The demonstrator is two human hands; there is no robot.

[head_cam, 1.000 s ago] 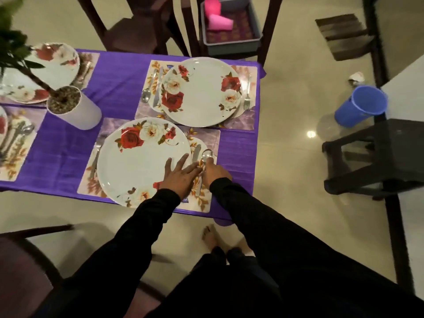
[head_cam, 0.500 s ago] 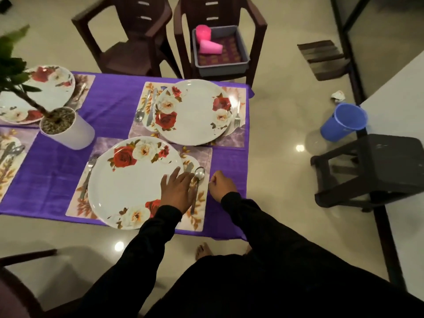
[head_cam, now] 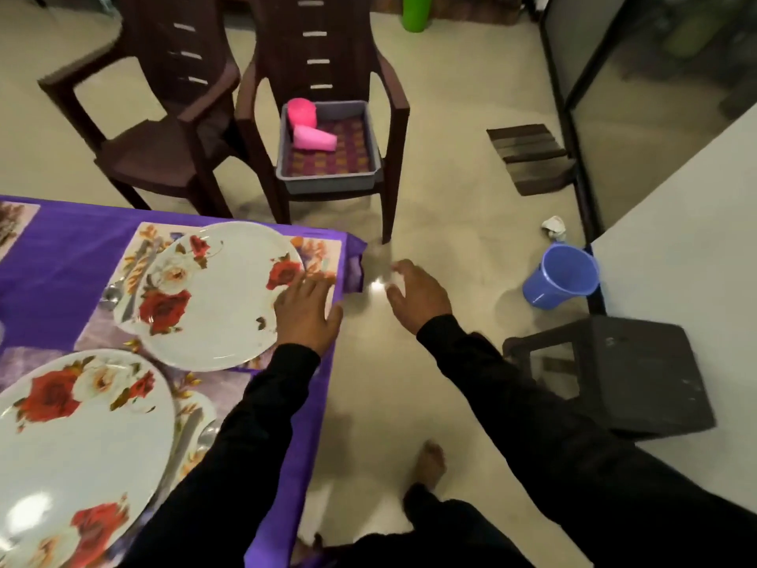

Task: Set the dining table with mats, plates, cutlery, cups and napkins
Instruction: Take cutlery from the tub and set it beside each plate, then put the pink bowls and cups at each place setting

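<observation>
Two white plates with red roses lie on floral mats on the purple tablecloth [head_cam: 61,260]: the far plate [head_cam: 213,297] and the near plate [head_cam: 78,453]. A spoon and knife [head_cam: 123,289] lie left of the far plate; cutlery [head_cam: 192,436] lies right of the near plate. My left hand [head_cam: 305,317] hovers open over the far plate's right edge and its mat. My right hand [head_cam: 418,293] is open in the air past the table's corner, holding nothing. Two pink cups [head_cam: 309,127] lie in a grey tub [head_cam: 327,174] on a brown chair.
Two brown plastic chairs [head_cam: 164,116] stand beyond the table. A blue plastic cup [head_cam: 561,276] lies on the floor by a dark stool [head_cam: 626,371]. A white counter [head_cam: 688,248] is at the right. A green cup [head_cam: 415,10] stands far back. My bare foot [head_cam: 428,461] is on the floor.
Both hands left the near plate's cutlery and moved forward toward the table's far corner. The view shifted forward and right, bringing the chair with the tub closer.
</observation>
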